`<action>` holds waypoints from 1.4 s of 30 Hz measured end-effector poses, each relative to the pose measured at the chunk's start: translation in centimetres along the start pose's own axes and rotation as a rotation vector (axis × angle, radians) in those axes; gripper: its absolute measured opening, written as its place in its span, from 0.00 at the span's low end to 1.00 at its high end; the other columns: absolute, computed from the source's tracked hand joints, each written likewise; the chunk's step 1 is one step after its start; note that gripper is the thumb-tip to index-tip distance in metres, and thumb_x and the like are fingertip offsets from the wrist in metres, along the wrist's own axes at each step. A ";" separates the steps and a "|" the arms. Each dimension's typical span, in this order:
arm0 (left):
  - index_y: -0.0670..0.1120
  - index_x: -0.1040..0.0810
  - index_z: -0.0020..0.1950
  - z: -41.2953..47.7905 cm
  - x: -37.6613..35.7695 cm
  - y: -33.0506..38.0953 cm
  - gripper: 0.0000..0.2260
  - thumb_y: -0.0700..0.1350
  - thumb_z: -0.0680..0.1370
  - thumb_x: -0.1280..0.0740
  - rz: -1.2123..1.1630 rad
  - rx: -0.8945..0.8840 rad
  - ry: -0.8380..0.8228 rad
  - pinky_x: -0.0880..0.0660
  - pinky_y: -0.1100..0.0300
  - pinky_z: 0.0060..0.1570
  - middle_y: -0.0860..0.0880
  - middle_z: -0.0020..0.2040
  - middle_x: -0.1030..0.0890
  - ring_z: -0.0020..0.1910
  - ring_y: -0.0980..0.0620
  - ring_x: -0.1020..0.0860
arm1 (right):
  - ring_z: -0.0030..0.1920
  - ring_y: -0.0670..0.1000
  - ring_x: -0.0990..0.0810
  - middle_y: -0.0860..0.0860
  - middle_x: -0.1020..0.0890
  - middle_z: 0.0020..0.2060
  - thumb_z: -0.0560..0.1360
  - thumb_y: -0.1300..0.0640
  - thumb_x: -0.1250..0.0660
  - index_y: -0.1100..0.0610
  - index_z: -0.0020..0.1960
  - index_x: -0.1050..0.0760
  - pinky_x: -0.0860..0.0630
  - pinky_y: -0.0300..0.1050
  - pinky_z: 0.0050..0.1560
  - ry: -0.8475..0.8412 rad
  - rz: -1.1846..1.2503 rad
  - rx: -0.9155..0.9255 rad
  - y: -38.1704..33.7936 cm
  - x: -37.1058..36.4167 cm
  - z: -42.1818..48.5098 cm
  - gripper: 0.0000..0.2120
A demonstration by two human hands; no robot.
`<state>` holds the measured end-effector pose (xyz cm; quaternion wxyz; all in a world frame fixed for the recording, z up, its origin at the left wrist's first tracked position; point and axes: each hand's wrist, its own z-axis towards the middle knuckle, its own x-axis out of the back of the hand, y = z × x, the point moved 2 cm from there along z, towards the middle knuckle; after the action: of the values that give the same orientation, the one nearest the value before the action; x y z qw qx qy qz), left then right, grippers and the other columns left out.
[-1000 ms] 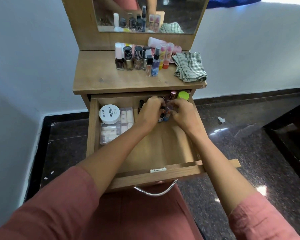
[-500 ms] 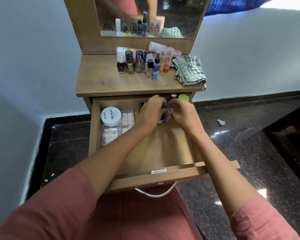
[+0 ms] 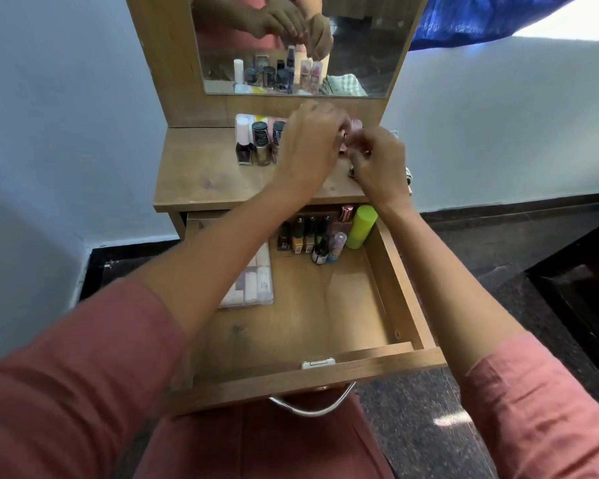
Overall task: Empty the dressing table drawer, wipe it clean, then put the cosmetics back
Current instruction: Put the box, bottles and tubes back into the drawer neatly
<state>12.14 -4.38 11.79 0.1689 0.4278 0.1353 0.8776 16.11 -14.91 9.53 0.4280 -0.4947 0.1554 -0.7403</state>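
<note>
- The left hand and right hand are motion-blurred over the tabletop; whatever the fingers pinch is only a pink smear.
- Behind the hands, most of the bottles on the tabletop are covered.
- The checked cloth peeks out at the right wrist, mostly hidden.
- The left forearm covers part of the clear case in the drawer.
- Labels on the small bottles at the drawer's back are too small to read.

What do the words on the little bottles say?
No words can be read.
Nail polish bottles in the drawer: small white marks on the caps, too blurred to read.
Dark-capped bottles on the tabletop: pale print, too blurred to read.
Clear case in the drawer: no readable text.
</note>
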 end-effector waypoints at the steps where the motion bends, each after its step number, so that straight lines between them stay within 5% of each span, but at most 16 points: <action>1: 0.44 0.22 0.54 0.9 0.1 -0.3 0.09 0.43 0.77 0.37 0.030 0.008 -0.005 0.35 0.58 0.54 0.47 0.55 0.21 0.58 0.47 0.28 | 0.42 0.51 0.25 0.59 0.19 0.43 0.70 0.70 0.38 0.65 0.46 0.21 0.35 0.25 0.39 0.010 -0.014 0.014 -0.1 -0.2 0.7 0.09; 5: 0.45 0.25 0.58 3.7 -0.5 -1.0 0.13 0.47 0.75 0.34 0.223 0.037 -0.143 0.35 0.56 0.57 0.45 0.59 0.23 0.61 0.46 0.29 | 0.49 0.54 0.23 0.60 0.20 0.49 0.72 0.66 0.36 0.64 0.52 0.22 0.27 0.39 0.48 0.023 -0.012 0.036 -0.6 -0.8 2.6 0.10; 9: 0.42 0.24 0.55 4.6 -1.0 -0.9 0.13 0.46 0.74 0.32 0.373 0.087 -0.271 0.32 0.52 0.55 0.42 0.56 0.21 0.58 0.42 0.26 | 0.44 0.46 0.27 0.58 0.18 0.50 0.72 0.66 0.38 0.63 0.53 0.21 0.32 0.35 0.41 -0.025 0.038 0.048 -1.4 -1.0 3.2 0.12; 17: 0.39 0.25 0.57 4.7 -1.3 -0.1 0.10 0.39 0.77 0.38 0.354 0.109 -0.347 0.29 0.51 0.53 0.40 0.54 0.21 0.55 0.40 0.23 | 0.52 0.54 0.22 0.58 0.19 0.52 0.73 0.67 0.39 0.63 0.54 0.22 0.36 0.33 0.44 -0.086 -0.043 -0.004 0.2 -2.0 4.2 0.13; 20: 0.38 0.24 0.55 4.5 -1.0 0.1 0.10 0.38 0.76 0.38 0.323 0.094 -0.342 0.30 0.52 0.47 0.42 0.44 0.21 0.49 0.43 0.23 | 0.50 0.52 0.22 0.57 0.19 0.51 0.72 0.68 0.38 0.62 0.54 0.22 0.37 0.31 0.41 -0.094 -0.036 -0.033 0.3 -1.6 4.1 0.13; 29: 0.42 0.20 0.55 3.6 -0.2 1.4 0.11 0.46 0.77 0.36 0.145 0.040 -0.340 0.27 0.54 0.48 0.43 0.51 0.19 0.51 0.43 0.21 | 0.47 0.51 0.21 0.58 0.18 0.51 0.73 0.65 0.36 0.62 0.55 0.21 0.27 0.35 0.49 -0.102 -0.058 0.019 0.2 2.1 2.1 0.12; 42: 0.39 0.22 0.52 -2.1 -1.4 3.7 0.07 0.40 0.75 0.33 -0.103 0.055 -0.443 0.28 0.56 0.42 0.41 0.48 0.20 0.46 0.46 0.22 | 0.41 0.50 0.21 0.59 0.17 0.49 0.73 0.66 0.35 0.63 0.53 0.21 0.28 0.26 0.39 -0.116 -0.063 -0.028 1.7 4.7 -3.9 0.10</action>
<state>10.62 -8.53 11.03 0.2272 0.6071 0.1406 0.7483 12.86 -20.36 9.35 0.4058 -0.5475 0.1250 -0.7211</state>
